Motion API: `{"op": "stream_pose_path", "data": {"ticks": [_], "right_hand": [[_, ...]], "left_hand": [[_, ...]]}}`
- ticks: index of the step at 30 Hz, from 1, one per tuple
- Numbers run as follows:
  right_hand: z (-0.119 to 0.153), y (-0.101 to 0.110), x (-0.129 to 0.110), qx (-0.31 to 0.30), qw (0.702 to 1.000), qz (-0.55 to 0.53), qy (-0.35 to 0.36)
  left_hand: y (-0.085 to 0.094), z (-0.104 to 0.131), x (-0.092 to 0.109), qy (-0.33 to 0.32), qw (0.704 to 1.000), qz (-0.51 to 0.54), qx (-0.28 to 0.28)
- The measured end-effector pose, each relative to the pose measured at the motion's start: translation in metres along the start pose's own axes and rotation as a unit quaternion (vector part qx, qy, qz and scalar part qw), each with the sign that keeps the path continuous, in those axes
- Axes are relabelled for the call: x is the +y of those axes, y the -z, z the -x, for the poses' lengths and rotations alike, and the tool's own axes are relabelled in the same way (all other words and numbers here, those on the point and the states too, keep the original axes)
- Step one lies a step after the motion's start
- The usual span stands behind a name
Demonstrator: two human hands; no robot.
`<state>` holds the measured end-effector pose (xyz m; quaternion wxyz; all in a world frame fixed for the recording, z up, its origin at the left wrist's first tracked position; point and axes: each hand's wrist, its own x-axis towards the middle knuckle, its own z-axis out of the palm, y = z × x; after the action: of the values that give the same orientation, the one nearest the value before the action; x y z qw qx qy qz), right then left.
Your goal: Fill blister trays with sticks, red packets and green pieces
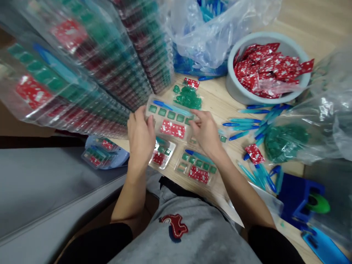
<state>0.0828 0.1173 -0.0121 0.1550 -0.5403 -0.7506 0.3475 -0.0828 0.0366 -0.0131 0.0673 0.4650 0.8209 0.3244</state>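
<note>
My left hand point(140, 137) grips the left end of a clear plastic tray point(156, 123), thumb on its face. At the tray's right end, the fingers of my right hand point(205, 130) are closed on its edge. Inside lie a blue pen point(170, 107), a row of several green square pieces point(171, 115) and a red packet with white spots point(172, 128). Below it on the table rest two similar filled trays, one near my left wrist point(162, 152) and another in the middle point(196, 167). A further tray point(223, 137) is partly hidden behind my right hand.
Tall stacks of filled trays point(110, 69) rise at the left. Green pieces point(188, 98) lie beyond my hands. A grey bowl point(230, 79) holds red packets. Blue pens point(246, 123) are scattered at right, near a blue tape dispenser point(294, 198). Plastic bags point(198, 44) stand behind.
</note>
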Motion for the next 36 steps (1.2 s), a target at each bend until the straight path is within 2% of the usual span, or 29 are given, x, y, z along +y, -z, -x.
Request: {"op": "stream_pose_path", "data": {"ticks": [3, 6, 8, 11, 16, 18, 20, 24, 26, 28, 30, 32, 36], "right_hand": [[0.031, 0.03, 0.03, 0.074, 0.996, -0.027, 0.03], [0.056, 0.044, 0.067, 0.114, 0.993, -0.011, 0.001], [0.065, 0.042, 0.087, 0.117, 0.993, -0.001, -0.027], [0.072, 0.031, 0.104, 0.132, 0.99, -0.002, -0.057], [0.075, 0.021, 0.111, 0.121, 0.986, -0.012, -0.114], [0.075, 0.024, 0.109, 0.108, 0.987, -0.026, -0.119], [0.081, 0.032, 0.103, 0.102, 0.987, -0.039, -0.12], [0.115, 0.048, 0.081, 0.116, 0.982, -0.096, -0.114], [0.14, 0.048, 0.071, 0.118, 0.976, -0.131, -0.129], [0.162, 0.039, 0.066, 0.088, 0.972, -0.156, -0.153], [0.176, 0.026, 0.066, 0.045, 0.97, -0.16, -0.175], [0.181, 0.013, 0.07, 0.014, 0.971, -0.142, -0.192], [0.179, 0.005, 0.083, -0.032, 0.97, -0.12, -0.208]], "left_hand": [[0.002, 0.026, 0.025, -0.033, 0.996, 0.051, -0.065], [-0.021, 0.043, 0.041, -0.024, 0.98, 0.101, -0.167], [-0.041, 0.047, 0.044, -0.016, 0.971, 0.103, -0.215], [-0.065, 0.046, 0.042, -0.005, 0.963, 0.092, -0.253], [-0.083, 0.039, 0.037, 0.013, 0.954, 0.094, -0.284], [-0.081, 0.037, 0.039, 0.014, 0.954, 0.099, -0.283], [-0.071, 0.04, 0.044, 0.012, 0.955, 0.107, -0.278], [-0.025, 0.068, 0.048, -0.02, 0.962, 0.122, -0.244], [-0.003, 0.089, 0.042, -0.016, 0.962, 0.111, -0.249], [0.009, 0.109, 0.028, 0.008, 0.958, 0.095, -0.272], [0.009, 0.124, 0.012, 0.03, 0.952, 0.09, -0.291], [0.0, 0.132, 0.0, 0.045, 0.946, 0.1, -0.305], [-0.018, 0.137, -0.003, 0.064, 0.93, 0.156, -0.327]]}}
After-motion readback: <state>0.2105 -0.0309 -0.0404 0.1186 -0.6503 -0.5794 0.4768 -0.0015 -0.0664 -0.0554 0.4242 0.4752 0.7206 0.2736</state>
